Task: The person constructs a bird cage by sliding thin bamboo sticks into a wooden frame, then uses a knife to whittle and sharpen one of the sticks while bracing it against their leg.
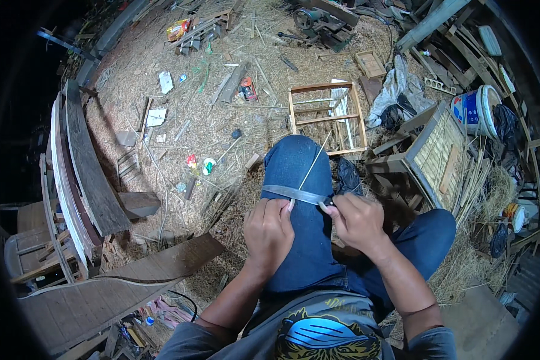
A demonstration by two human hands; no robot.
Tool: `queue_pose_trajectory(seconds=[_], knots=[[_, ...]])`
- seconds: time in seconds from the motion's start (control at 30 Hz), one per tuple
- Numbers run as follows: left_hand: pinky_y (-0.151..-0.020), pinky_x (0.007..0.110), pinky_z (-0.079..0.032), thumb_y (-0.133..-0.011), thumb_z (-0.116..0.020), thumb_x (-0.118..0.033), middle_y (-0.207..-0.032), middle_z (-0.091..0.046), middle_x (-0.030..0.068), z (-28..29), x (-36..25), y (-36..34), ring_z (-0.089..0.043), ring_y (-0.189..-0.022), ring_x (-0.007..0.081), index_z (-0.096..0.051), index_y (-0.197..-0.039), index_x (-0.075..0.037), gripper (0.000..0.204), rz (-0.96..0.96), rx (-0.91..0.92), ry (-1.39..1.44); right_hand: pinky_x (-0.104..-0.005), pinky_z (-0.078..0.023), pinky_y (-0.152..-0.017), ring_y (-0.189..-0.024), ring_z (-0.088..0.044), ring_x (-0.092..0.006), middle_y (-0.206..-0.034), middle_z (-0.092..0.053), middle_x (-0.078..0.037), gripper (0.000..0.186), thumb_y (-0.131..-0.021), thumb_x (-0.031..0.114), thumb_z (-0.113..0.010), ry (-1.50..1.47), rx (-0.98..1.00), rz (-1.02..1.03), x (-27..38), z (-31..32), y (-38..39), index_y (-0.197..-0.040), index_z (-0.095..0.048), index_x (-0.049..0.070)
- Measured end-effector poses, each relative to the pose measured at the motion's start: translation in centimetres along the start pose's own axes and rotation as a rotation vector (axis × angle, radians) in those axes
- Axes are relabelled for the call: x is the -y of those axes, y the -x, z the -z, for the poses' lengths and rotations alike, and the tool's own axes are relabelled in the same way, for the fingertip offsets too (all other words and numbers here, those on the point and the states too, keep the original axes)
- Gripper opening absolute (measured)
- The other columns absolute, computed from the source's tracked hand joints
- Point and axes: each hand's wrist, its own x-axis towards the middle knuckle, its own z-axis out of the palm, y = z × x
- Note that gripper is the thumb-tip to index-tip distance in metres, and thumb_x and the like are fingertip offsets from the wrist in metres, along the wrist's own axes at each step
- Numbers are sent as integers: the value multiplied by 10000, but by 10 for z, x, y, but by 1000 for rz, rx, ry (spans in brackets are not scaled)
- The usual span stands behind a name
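Note:
My right hand (360,222) is closed round the dark handle of a knife (300,195). The knife's long grey blade points left and lies across my raised knee, over the blue jeans (297,240). Between the thumb and fingers of my left hand (269,231), a thin pale strip (315,159), like split bamboo or wood, is pinched. From there the strip slants up and away to the right, crossing the blade. Whether the cutting edge touches the strip I cannot tell. The fingers curled beneath both hands are hidden.
Ahead stands a small wooden frame (328,118). At the right are a wooden stand with a slatted top (441,156) and a white-and-blue bucket (477,112). Long planks (90,162) lean at the left, another board (120,279) lies nearer, and shavings and scraps litter the ground.

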Motion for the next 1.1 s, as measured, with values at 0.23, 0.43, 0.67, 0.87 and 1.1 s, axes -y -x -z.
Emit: queue_pose_trajectory(seconds=[0.23,0.43,0.67,0.87,1.1], knots=[[-702,477,-528,-939,-741,-56,-845,-688,147,4,-5,-3,-688,-762,374,-716,-920,-8,57,17,19,-16,-445,-523,-561,-652,-693,-334,-794,-683,-105,79,-907,155,-741,-15,67,6,3,7,-2,-919,-720,80],[-697,472,-530,-938,-743,-55,-837,-690,148,4,-6,-3,-691,-763,374,-727,-931,-4,54,33,33,-9,-435,-535,-529,-635,-709,-318,-752,-664,-86,178,-950,246,-740,12,51,-17,2,8,-2,-863,-675,105],[-703,472,-533,-944,-740,-54,-847,-694,156,4,-6,-2,-691,-773,378,-727,-937,-2,54,22,15,1,-445,-531,-573,-659,-699,-339,-776,-680,-103,123,-927,188,-748,14,47,-101,0,14,-4,-908,-708,73],[-714,472,-533,-946,-742,-62,-859,-698,154,3,-5,-1,-689,-786,379,-726,-936,-5,60,27,13,-6,-452,-526,-563,-656,-699,-339,-771,-678,-101,132,-929,190,-742,42,36,-120,-5,10,-3,-878,-694,77],[-709,475,-535,-949,-742,-66,-859,-698,156,3,-2,0,-693,-785,382,-722,-931,-6,66,34,21,-1,-460,-518,-551,-647,-696,-341,-766,-680,-98,120,-938,205,-734,14,55,-65,-1,10,-1,-903,-716,93]])
